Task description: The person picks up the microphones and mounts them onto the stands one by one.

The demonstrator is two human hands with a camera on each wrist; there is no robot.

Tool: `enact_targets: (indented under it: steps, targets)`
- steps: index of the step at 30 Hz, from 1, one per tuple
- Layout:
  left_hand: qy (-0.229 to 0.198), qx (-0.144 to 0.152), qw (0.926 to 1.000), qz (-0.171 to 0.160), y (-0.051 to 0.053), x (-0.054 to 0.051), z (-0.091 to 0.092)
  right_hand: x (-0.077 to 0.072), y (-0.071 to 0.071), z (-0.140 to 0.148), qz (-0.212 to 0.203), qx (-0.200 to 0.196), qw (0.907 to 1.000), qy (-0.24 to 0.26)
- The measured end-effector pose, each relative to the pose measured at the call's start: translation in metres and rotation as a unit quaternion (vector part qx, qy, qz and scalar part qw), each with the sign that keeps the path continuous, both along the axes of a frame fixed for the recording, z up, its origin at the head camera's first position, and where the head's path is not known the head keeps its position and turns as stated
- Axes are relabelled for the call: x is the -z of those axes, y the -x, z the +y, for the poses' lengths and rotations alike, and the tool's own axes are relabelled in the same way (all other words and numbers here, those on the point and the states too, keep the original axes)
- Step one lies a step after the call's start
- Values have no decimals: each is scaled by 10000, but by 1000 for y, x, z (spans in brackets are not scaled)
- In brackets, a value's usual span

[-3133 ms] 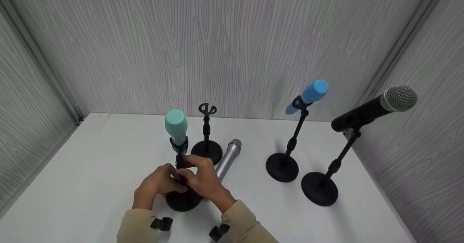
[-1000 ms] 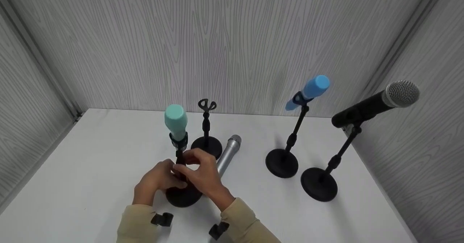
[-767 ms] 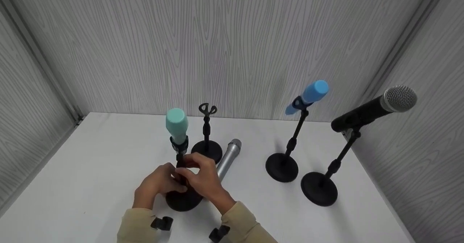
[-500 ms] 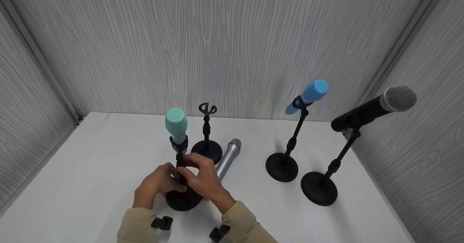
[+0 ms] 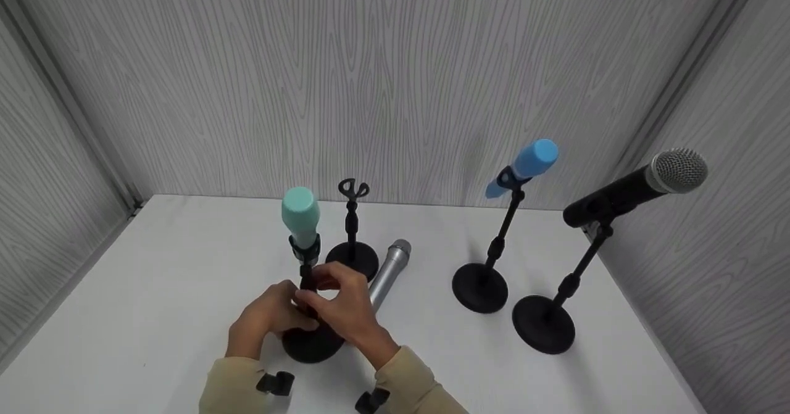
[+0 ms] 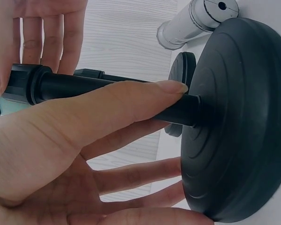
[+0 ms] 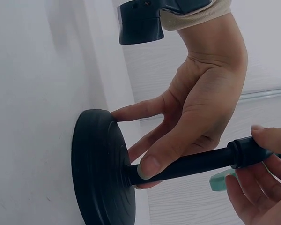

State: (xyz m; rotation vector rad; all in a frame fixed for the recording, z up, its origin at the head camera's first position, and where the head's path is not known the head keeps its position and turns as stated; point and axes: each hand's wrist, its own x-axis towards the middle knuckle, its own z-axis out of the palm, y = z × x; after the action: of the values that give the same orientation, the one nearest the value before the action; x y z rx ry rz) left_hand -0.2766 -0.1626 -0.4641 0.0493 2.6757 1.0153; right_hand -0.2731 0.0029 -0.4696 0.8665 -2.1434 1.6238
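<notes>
A black desktop microphone stand stands on the white table with a teal microphone in its clip. My left hand grips its pole low down, thumb along the pole just above the round base in the left wrist view. Higher up, my right hand pinches the ribbed collar of the pole between thumb and fingers. Part of the pole is hidden by both hands in the head view. The base sits flat on the table.
A silver microphone lies right of the hands, beside a stand with a bare clip. Further right, one stand bears a blue microphone and another a black microphone with a silver grille. Grey wood-grain panels enclose the table.
My right thumb has shifted slightly left around the collar over the last half second. The left hand keeps its grip, and the stand stays in place. The head view has tilted slightly.
</notes>
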Motion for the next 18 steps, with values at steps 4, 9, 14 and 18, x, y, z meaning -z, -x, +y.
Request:
enact_targets:
  steps: [4, 9, 14, 18]
  targets:
    - [-18, -3, 10000, -4, -1, -1, 0, 0, 1, 1, 11, -165, 9998, -66]
    - [-25, -26, 10000, -41, -1, -2, -1, -1, 1, 2, 123, -247, 9989, -369]
    - [-20, 25, 10000, 23, -1, -1, -1, 0, 2, 3, 130, -263, 9987, -415]
    - [-28, 86, 9999, 88, -1, -1, 0, 1, 1, 2, 85, -147, 9994, -306]
